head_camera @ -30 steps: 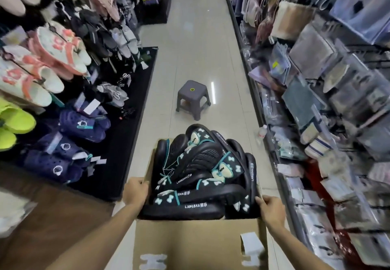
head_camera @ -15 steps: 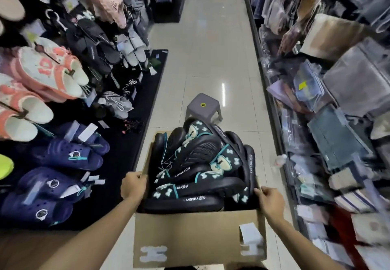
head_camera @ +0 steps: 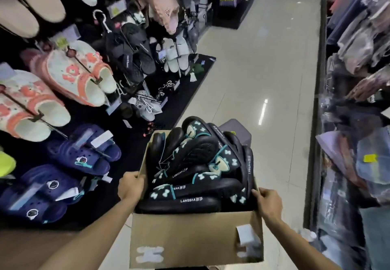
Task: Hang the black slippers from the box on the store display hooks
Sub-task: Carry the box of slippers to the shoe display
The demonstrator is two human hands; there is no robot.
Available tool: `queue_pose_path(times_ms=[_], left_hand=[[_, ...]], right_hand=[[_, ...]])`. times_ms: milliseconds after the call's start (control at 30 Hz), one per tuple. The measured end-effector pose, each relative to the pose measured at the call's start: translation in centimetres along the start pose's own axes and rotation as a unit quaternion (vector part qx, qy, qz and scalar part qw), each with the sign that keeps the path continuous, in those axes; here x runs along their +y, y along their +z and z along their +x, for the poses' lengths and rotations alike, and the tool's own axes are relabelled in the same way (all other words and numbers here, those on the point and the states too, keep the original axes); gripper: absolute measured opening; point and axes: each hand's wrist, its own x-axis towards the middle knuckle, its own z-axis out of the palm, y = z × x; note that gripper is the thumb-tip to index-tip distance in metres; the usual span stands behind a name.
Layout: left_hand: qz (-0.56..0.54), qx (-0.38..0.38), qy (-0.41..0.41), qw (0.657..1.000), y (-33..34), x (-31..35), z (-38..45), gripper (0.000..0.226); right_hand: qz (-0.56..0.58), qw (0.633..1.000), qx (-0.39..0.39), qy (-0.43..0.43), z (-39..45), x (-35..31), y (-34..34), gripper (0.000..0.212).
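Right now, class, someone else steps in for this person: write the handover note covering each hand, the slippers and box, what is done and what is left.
Left hand: gripping the left rim of the cardboard box.
Right hand: gripping the right rim.
Black slippers: all piled in the box, carried in the aisle beside the slipper display on the left; a grey stool shows just beyond the box.
Done: none taken out, none in hand.
Left: likely set the box down, then hang each pair on the display hooks.
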Motion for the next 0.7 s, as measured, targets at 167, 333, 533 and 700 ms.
queue_pose_path(times_ms=[167, 333, 533, 700], left_hand=[[-0.007, 0.016, -0.042, 0.999, 0.5, 2.2, 4.7, 0.019], [-0.007, 0.017, -0.057, 0.998, 0.8, 3.9, 10.4, 0.022], [-0.024, 0.010, -0.084, 0.996, 0.7, 5.6, 16.8, 0.019], [-0.034, 0.026, -0.125, 0.991, 0.7, 5.7, 19.8, 0.025]], right_hand=[[-0.019, 0.999, -0.025, -0.031, 6.1, -5.1, 0.9, 0.045], [-0.045, 0.997, -0.037, -0.050, 11.2, -10.4, 3.2, 0.046], [-0.070, 0.994, -0.049, -0.066, 16.6, -16.6, 6.4, 0.037], [-0.095, 0.989, -0.067, -0.090, 20.4, -20.1, 8.6, 0.021]])
